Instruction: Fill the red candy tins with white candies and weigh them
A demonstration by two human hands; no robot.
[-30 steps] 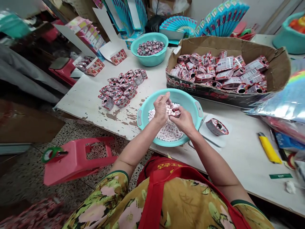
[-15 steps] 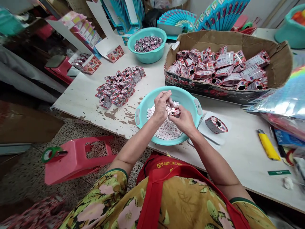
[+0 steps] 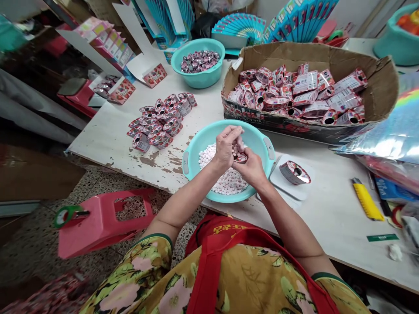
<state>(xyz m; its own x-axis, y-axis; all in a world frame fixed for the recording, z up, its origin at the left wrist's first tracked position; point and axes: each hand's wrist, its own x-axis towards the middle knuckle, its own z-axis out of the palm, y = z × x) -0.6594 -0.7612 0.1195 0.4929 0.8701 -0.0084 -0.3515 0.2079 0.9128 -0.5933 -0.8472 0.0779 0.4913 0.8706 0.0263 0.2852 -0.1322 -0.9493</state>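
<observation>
Over a turquoise basin (image 3: 191,146) holding small white candies (image 3: 231,182), my two hands work close together. My right hand (image 3: 252,169) is closed around a small red printed candy box (image 3: 241,158) with a dark round opening. Just above that opening is my left hand (image 3: 227,146), fingers curled and touching thumb side down toward the box; whatever lies in its palm is hidden. A similar red box (image 3: 295,172) rests on a white kitchen scale (image 3: 278,183), right of the basin.
Behind the basin stands a cardboard carton (image 3: 242,114) of red boxes. A cluster of red boxes (image 3: 157,122) stands on the table to the left. Farther back is another basin (image 3: 204,80) with round caps. A yellow cutter (image 3: 368,198) lies right. A pink stool (image 3: 98,222) stands below left.
My left hand has shifted right and tipped further over the box in my right hand. White candies that showed at the box's opening are mostly out of sight now.
</observation>
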